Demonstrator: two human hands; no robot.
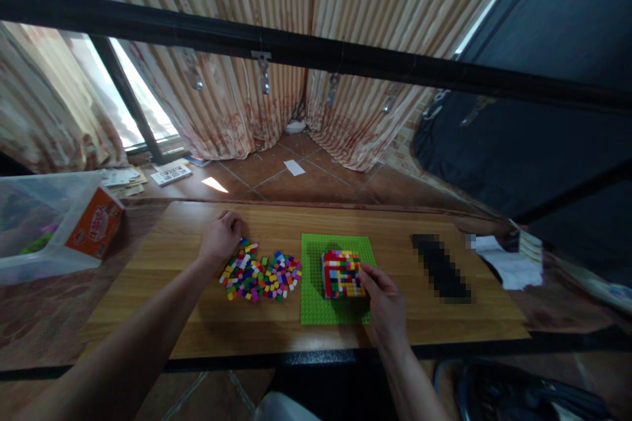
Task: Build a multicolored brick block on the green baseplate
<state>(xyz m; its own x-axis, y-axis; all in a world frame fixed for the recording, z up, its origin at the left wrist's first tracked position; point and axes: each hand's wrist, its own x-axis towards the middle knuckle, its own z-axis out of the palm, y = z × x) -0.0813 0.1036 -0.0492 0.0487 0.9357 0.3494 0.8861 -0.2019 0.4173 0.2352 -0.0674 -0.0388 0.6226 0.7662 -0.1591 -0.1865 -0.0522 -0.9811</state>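
Note:
A green baseplate point(316, 306) lies on the wooden table point(424, 329). On it stands a multicoloured block of small bricks point(340, 272). My right hand point(384, 302) rests at the block's right side, fingers pinched against its edge. A heap of loose coloured bricks point(261, 274) lies left of the plate. My left hand point(220, 237) sits at the heap's far left edge, fingers curled down onto the bricks; what they hold is hidden.
A clear plastic bin point(29, 223) with an orange box point(96, 222) stands at the left. A blurred dark object point(441, 268) lies right of the plate, white paper point(503, 263) beyond it. A black bar point(316, 52) crosses overhead; curtains hang behind.

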